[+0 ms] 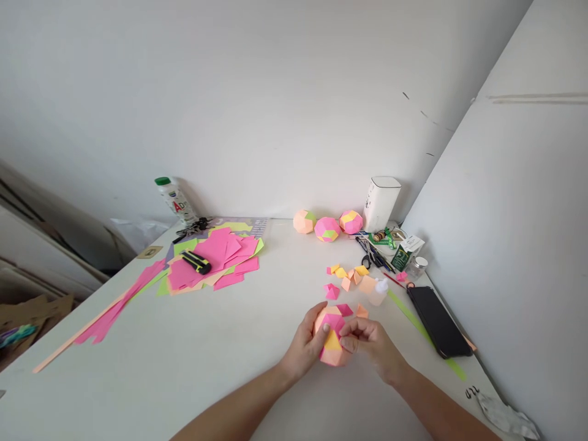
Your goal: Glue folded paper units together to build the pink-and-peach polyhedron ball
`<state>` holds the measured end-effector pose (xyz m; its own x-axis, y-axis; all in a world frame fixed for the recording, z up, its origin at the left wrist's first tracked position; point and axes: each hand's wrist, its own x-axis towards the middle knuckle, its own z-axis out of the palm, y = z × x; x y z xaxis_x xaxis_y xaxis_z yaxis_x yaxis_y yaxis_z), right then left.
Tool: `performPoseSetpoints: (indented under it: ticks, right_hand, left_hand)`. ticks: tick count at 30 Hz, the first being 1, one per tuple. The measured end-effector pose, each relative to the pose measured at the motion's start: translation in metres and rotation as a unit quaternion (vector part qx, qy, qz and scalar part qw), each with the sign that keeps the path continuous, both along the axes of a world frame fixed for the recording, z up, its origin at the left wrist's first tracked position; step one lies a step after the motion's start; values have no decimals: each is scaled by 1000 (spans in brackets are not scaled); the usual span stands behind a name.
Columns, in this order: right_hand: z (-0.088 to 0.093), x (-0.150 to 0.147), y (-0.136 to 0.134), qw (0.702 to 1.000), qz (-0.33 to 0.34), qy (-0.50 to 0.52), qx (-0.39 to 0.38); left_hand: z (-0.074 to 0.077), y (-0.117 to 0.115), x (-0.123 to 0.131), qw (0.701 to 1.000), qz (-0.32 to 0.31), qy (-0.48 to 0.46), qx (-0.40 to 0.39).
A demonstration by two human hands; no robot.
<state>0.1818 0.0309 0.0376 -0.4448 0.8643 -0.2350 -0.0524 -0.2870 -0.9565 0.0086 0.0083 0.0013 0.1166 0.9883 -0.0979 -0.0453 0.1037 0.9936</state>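
Observation:
My left hand (pixel 309 338) is wrapped round the side of a faceted paper ball (pixel 331 354) in pink, peach and yellow, its thumb lying over the front. On the ball's right side, my right hand (pixel 365 343) has its fingertips pinched together against the paper; whether a small piece is between them is hidden. Just beyond the ball lie a pink folded paper piece (pixel 344 310) and a peach one (pixel 362 312). Farther off are another pink piece (pixel 331 291), several yellow and peach folded pieces (pixel 340 271) and a small glue bottle (pixel 376 294).
Three finished-looking paper balls (pixel 326 229) sit by the wall beside a white container (pixel 382 205). Scissors (pixel 366 260), a jar (pixel 418 267) and a black phone (pixel 438 321) are at right. At left are paper sheets (pixel 225 251), a cutter (pixel 196 262), strips (pixel 124 300) and a bottle (pixel 177 202).

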Motion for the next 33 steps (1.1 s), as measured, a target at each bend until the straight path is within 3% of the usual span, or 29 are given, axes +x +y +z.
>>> performPoseSetpoints:
  ticks: [10,21,28,33]
  right_hand:
    - [2,-1,-1,1000,-6,-7,-20]
    - [-3,1,-1,1000,25,-17,2]
    - [-14,1,5,998,20,45,-40]
    - [-26,6,20,978,-18,180,-105]
  left_hand:
    - [-2,0,-1,998,-3,50,36]
    - [-8,-1,-4,982,-13,126,139]
    - [-8,3,-5,993,9,60,99]
    - [-14,23,-10,991,90,-100,8]
